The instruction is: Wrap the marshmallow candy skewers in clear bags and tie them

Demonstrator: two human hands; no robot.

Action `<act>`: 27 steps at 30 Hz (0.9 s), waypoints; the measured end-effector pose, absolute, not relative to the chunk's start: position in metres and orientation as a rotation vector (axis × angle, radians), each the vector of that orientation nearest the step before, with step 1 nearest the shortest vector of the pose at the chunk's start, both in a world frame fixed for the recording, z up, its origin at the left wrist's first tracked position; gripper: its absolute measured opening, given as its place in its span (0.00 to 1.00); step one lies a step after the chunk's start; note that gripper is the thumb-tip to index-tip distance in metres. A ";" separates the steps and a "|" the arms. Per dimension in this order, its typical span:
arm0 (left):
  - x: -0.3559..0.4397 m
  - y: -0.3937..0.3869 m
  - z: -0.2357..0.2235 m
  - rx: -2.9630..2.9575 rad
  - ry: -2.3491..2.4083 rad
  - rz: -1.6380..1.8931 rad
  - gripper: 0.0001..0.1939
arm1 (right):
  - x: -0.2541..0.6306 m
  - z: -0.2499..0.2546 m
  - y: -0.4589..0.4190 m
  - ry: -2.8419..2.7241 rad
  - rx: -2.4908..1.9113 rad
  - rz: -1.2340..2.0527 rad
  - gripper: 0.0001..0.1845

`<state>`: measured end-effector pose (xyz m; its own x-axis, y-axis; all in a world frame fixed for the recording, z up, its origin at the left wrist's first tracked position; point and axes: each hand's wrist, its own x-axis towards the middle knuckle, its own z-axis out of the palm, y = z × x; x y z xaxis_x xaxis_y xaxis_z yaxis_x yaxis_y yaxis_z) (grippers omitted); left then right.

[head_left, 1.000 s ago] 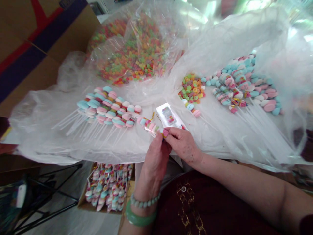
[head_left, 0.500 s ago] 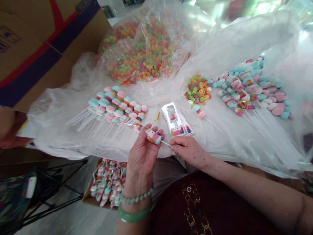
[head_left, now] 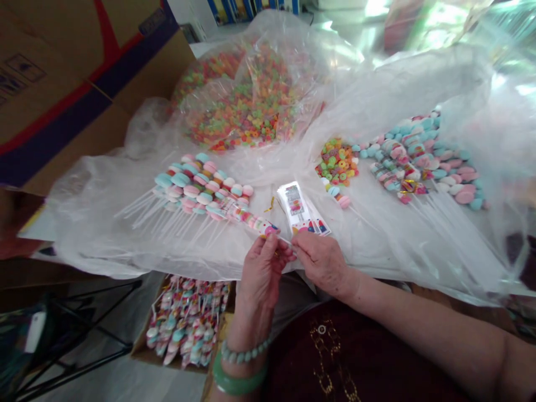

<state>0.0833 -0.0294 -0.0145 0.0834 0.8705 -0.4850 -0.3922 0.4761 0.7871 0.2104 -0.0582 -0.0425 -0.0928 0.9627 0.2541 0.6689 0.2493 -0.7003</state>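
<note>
1. The wrapped candy skewer point(head_left: 251, 220) was held just left of the printed bags point(head_left: 296, 207), slanting, its stick end nearest the wearer. Its far end reached to the unwrapped skewers point(head_left: 196, 187), left of those bags; whether it rested on them could not be told.
2. The left hand point(head_left: 263, 268) was closed around the lower end of the wrapper, thumb on top, probably to keep the film gathered and the sweets steady.
3. The right hand point(head_left: 324, 262) was closed in a narrow pinch on the white stick point(head_left: 285, 240), just on the near side of the printed bags. Held at both points, the piece seemed less likely to twist.
4. The printed bags lay fanned, pictures upward, which probably made single ones easy to pick off. A gold tie point(head_left: 271, 204) lay just to their left, within easy reach.
5. Right of and slightly beyond the bags were loose ring sweets point(head_left: 335, 159) and a short skewer point(head_left: 341, 199); farther right lay a group of wrapped skewers point(head_left: 408, 153). The unwrapped skewers' sticks pointed toward the wearer, seemingly for easy grasping.
6. The carton point(head_left: 139, 352), below and left of the bags, held many wrapped pieces, packed close, perhaps to save room.
7. The held skewer looked slim and glossy, with pale sweets in a row under clear film and a white, dotted pink print near the stick. Its neck was hidden by fingers.
</note>
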 end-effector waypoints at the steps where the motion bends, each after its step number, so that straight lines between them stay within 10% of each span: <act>1: 0.081 -0.029 -0.015 0.561 1.127 1.014 0.13 | 0.211 -0.044 -0.059 -1.858 -1.490 0.514 0.11; 27: 0.089 -0.054 -0.019 1.500 1.490 0.855 0.12 | 0.214 -0.042 -0.047 -1.661 -1.593 0.605 0.09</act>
